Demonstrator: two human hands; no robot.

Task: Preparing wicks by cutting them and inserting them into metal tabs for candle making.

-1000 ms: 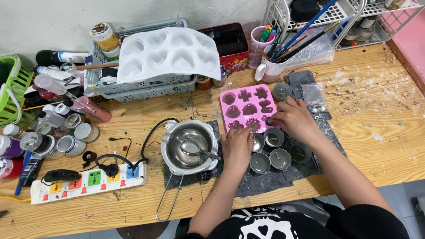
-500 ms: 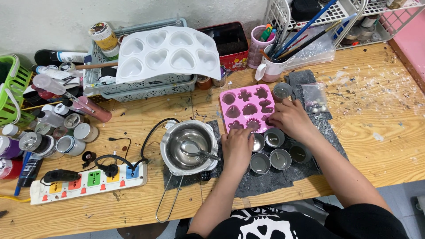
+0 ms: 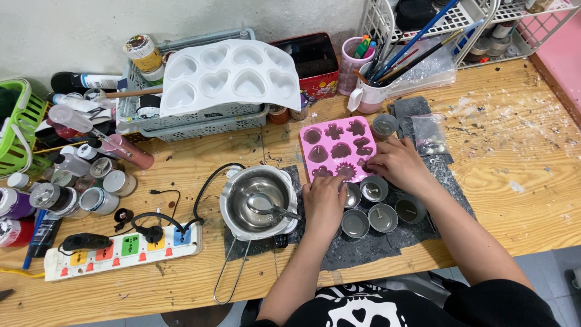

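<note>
A pink silicone mould (image 3: 336, 147) with shaped cavities lies on a dark mat (image 3: 369, 242) on the wooden table. My left hand (image 3: 324, 201) rests at the mould's near edge, fingers curled on it. My right hand (image 3: 394, 163) presses the mould's right near corner. Several small round metal tins (image 3: 382, 217) with wicks stand just in front of both hands. One more tin (image 3: 384, 125) stands beyond the mould's right side. A steel melting pot (image 3: 257, 203) with a spoon in it stands left of my left hand.
A white heart-shaped mould (image 3: 233, 75) lies on a grey basket at the back. Bottles and jars (image 3: 72, 175) crowd the left side, near a power strip (image 3: 121, 248). A mug of brushes (image 3: 375, 91) and a white wire rack (image 3: 478, 30) stand at the back right.
</note>
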